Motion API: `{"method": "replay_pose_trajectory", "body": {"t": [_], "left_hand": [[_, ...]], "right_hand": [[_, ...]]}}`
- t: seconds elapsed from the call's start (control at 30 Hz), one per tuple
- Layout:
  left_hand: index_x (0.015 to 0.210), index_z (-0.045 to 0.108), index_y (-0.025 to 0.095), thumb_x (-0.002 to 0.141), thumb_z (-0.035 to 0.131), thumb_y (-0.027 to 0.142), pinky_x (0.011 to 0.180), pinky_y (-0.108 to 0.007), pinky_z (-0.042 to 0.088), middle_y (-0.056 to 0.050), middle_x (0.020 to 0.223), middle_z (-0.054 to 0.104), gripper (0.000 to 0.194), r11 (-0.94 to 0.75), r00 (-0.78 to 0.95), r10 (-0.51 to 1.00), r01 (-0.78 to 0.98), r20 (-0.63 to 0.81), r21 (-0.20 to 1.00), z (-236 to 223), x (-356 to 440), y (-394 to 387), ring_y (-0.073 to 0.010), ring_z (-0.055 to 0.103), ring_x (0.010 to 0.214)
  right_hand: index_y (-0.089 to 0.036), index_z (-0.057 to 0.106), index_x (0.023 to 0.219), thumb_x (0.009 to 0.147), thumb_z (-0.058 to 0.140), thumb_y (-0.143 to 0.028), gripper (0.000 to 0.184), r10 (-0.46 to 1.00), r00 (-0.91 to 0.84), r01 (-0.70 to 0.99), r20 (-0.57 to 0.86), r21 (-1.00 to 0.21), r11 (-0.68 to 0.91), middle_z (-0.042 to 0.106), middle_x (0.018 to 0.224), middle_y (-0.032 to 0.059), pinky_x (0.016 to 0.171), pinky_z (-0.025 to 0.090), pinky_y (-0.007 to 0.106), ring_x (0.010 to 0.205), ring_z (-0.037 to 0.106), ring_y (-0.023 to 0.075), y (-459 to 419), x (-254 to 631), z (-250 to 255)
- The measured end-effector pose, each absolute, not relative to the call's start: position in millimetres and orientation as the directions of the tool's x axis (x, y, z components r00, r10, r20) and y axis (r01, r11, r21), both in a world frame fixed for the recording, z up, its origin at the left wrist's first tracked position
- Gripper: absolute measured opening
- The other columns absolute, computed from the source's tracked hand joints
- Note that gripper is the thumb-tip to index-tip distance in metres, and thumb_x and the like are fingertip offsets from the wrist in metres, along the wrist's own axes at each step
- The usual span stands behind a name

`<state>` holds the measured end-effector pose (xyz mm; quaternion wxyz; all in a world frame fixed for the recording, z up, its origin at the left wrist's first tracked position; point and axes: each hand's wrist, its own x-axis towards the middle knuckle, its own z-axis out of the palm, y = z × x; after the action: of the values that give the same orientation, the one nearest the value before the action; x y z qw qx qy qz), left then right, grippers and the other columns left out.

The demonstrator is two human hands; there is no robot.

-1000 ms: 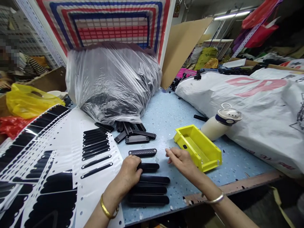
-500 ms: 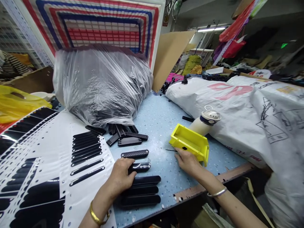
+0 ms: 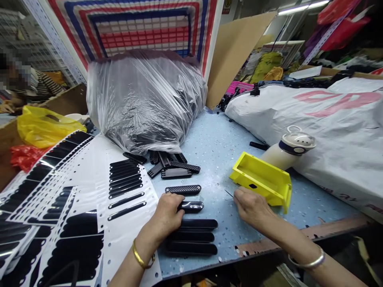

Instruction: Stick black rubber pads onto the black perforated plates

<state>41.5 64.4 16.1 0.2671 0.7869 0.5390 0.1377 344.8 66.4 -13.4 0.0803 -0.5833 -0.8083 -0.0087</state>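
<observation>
My left hand [image 3: 168, 214] rests on the blue table with thumb and fingers closed on the left end of a glossy black oblong piece [image 3: 194, 206]. Above it lies a textured black piece [image 3: 183, 189] with a hole near its right end. Several smooth black oblong pieces [image 3: 197, 236] lie side by side below it. My right hand [image 3: 253, 206] is closed in a pinch around a thin dark needle-like tool [image 3: 228, 193], whose tip points left. Just behind that hand stands an open yellow plastic bin [image 3: 263, 177], its inside largely bare in view.
White sheets [image 3: 125, 235] with black oblong strips cover the left side. A large clear plastic bag [image 3: 146, 103] stands at the back, black parts [image 3: 176, 172] spilling before it. Right of the bin are a cream bottle [image 3: 279, 155] and a white sack [image 3: 338, 155]. A person [image 3: 44, 85] is far left.
The view has swung left, so everything sits further right. My right hand has shifted slightly left relative to the bin, and the thin tool is tilted more. My left hand keeps its hold.
</observation>
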Motion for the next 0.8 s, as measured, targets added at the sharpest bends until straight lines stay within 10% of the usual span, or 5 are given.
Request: {"method": "replay_pose_trajectory", "body": {"t": [0.3, 0.47, 0.8], "left_hand": [[0.092, 0.075, 0.016, 0.073, 0.069, 0.014, 0.085, -0.036, 0.051, -0.009, 0.092, 0.076, 0.02, -0.222, 0.353, 0.931, 0.754, -0.096, 0.618, 12.3, 49.6, 69.2, -0.0263, 0.069, 0.091], [0.089, 0.074, 0.017, 0.072, 0.07, 0.016, 0.083, -0.036, 0.049, -0.008, 0.088, 0.075, 0.018, -0.25, 0.369, 0.927, 0.742, -0.068, 0.622, 8.3, 51.5, 67.0, -0.0252, 0.068, 0.087], [0.084, 0.07, 0.019, 0.071, 0.059, 0.003, 0.084, -0.042, 0.045, -0.007, 0.087, 0.073, 0.024, -0.413, 0.477, 0.879, 0.741, 0.018, 0.529, 12.0, 43.1, 59.4, -0.0267, 0.064, 0.087]], "right_hand": [[-0.018, 0.066, 0.098, 0.087, 0.045, -0.015, 0.023, 0.881, -0.364, 0.663, 0.302, -0.58, 0.473, 0.064, 0.069, 0.0024, 0.055, 0.046, 0.026, 0.058, 0.059, 0.0156, 38.9, 275.1, 5.6], [-0.02, 0.056, 0.068, 0.087, 0.042, -0.013, 0.025, 0.864, -0.392, 0.656, 0.315, -0.563, 0.503, 0.057, 0.061, 0.0008, 0.051, 0.042, 0.025, 0.053, 0.055, 0.0137, 38.9, 248.7, 11.0], [-0.017, 0.066, 0.094, 0.088, 0.04, -0.009, 0.028, 0.86, -0.392, 0.648, 0.328, -0.565, 0.511, 0.066, 0.068, 0.0034, 0.056, 0.05, 0.025, 0.06, 0.063, 0.0155, 50.1, 274.7, 10.8]]}}
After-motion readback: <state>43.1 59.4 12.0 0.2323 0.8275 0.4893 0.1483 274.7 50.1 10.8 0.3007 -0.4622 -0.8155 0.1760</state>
